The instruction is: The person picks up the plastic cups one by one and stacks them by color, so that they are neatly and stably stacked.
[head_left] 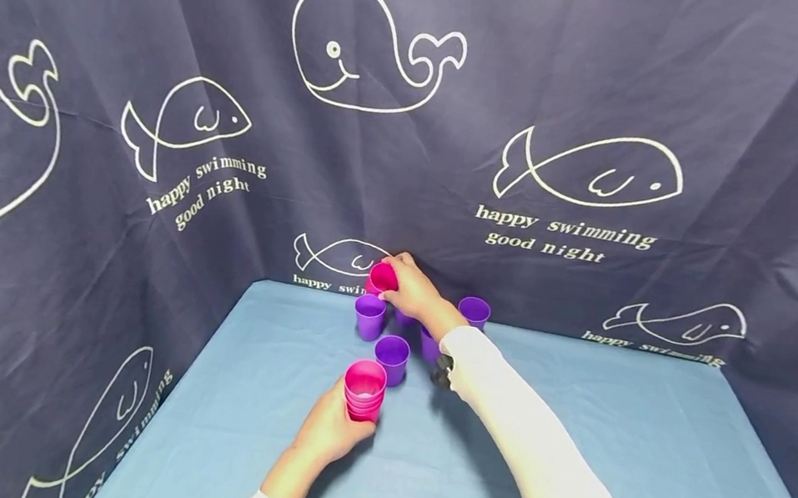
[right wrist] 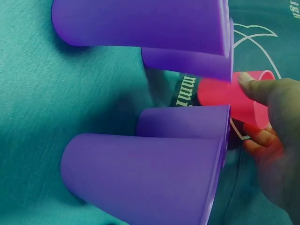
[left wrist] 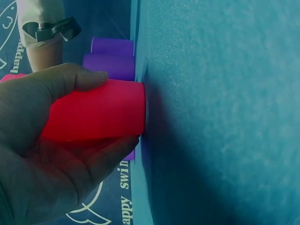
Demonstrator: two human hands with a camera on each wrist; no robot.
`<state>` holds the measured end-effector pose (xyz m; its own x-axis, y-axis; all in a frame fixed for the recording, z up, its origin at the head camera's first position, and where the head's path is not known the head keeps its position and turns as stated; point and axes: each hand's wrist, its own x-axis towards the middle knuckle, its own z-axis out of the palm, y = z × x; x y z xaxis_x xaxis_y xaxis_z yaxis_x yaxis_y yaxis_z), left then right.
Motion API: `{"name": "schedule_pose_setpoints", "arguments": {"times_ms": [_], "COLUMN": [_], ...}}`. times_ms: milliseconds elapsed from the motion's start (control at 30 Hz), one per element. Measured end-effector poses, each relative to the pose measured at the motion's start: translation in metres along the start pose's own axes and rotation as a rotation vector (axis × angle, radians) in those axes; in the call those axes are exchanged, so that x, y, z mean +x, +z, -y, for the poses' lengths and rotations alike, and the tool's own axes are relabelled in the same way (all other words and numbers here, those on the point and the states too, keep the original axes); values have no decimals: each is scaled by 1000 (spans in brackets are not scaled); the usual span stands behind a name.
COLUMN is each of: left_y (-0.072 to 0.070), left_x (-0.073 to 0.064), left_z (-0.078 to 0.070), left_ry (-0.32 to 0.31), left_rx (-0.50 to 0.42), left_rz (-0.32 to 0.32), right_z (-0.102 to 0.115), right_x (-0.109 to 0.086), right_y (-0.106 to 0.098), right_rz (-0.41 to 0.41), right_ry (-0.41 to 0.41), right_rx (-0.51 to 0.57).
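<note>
My left hand [head_left: 330, 425] grips a nested stack of pink cups [head_left: 364, 392], mouths up, near the front of the group; in the left wrist view the thumb and fingers wrap round the red-pink stack [left wrist: 98, 112]. At the back of the table my right hand [head_left: 415, 286] holds a single pink cup [head_left: 383, 277] between thumb and fingers. The right wrist view shows that pink cup [right wrist: 225, 91] behind purple cups. A purple cup [head_left: 370, 317] stands just in front of it. Another purple cup [head_left: 392, 357] stands right behind the pink stack.
More purple cups stand upright: one at the back right [head_left: 474, 311], another purple cup [head_left: 429, 345] partly hidden by the right forearm. The blue tabletop [head_left: 615, 446] meets a dark printed curtain [head_left: 409, 175] at its back edge and left side.
</note>
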<state>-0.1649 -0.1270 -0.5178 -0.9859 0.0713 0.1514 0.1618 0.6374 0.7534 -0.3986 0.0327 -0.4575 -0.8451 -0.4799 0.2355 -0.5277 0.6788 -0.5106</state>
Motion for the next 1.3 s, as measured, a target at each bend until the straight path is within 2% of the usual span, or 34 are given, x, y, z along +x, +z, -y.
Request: {"name": "schedule_pose_setpoints", "arguments": {"times_ms": [133, 300, 667, 933, 1100, 1300], "left_y": [1, 3, 5, 4, 3, 3], "left_x": [-1, -1, -1, 1, 3, 4], "left_z": [2, 4, 6, 6, 5, 4], "left_ry": [6, -17, -15, -11, -16, -27], "left_rx": [8, 8, 23, 16, 11, 18], "left_rz": [-2, -2, -4, -6, -8, -9], "right_z": [-2, -2, 6, 11, 18, 26], "right_x": [-5, -12, -29, -36, -42, -52], "right_y": [0, -1, 0, -3, -6, -8], "right_rz": [-29, -68, -229, -393, -429, -468], "right_ry": [-10, 27, 89, 66, 80, 124], "right_rx": [24, 67, 228, 433, 558, 602]}}
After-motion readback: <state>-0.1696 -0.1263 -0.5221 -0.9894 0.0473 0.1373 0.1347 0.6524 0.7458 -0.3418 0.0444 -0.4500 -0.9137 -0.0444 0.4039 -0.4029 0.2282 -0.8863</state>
